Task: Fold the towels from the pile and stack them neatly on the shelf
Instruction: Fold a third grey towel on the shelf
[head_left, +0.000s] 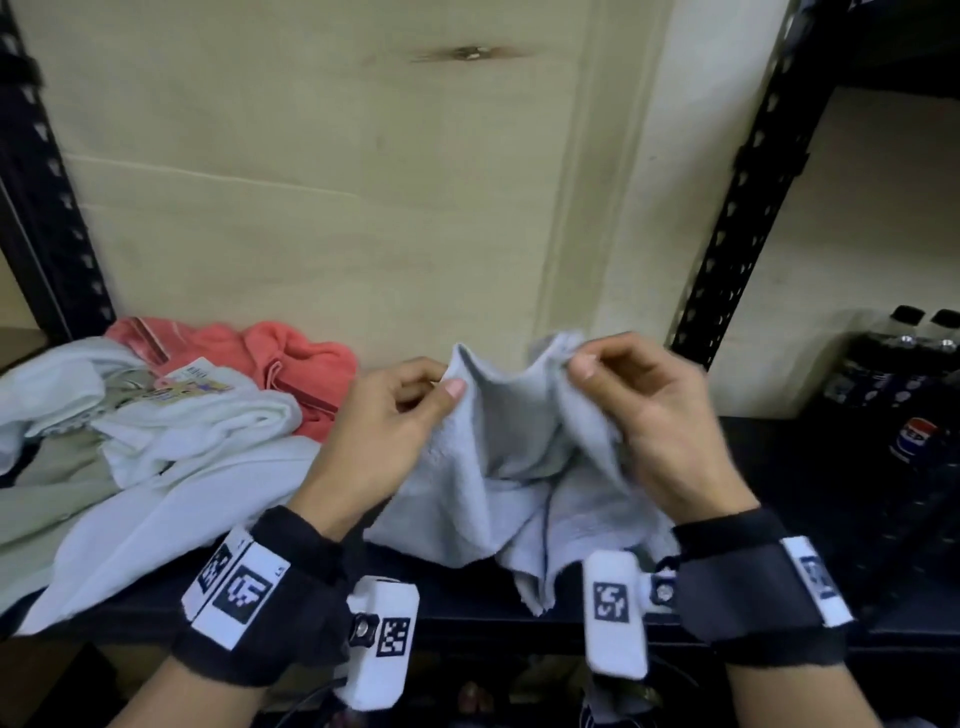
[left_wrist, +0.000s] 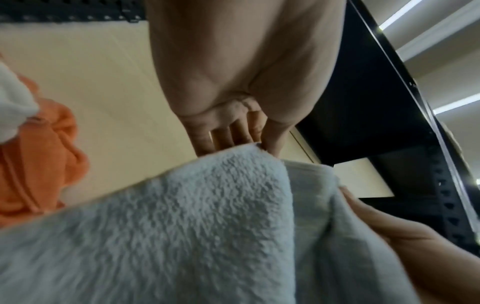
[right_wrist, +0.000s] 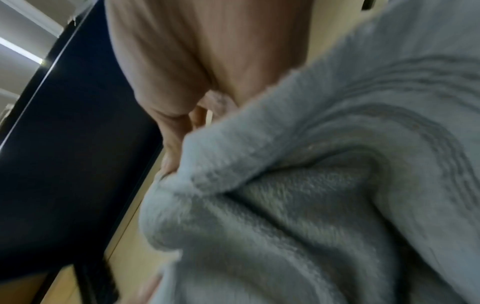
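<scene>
Pepsi globe logo seen on a dark bottle (head_left: 912, 439) at the shelf's right end, printed tag (head_left: 195, 382) on the towel pile illegible

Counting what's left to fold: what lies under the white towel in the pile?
Under the white towel a pale grey-green cloth spreads toward the shelf edge, and a coral towel lies behind. Anything deeper is covered.
</scene>
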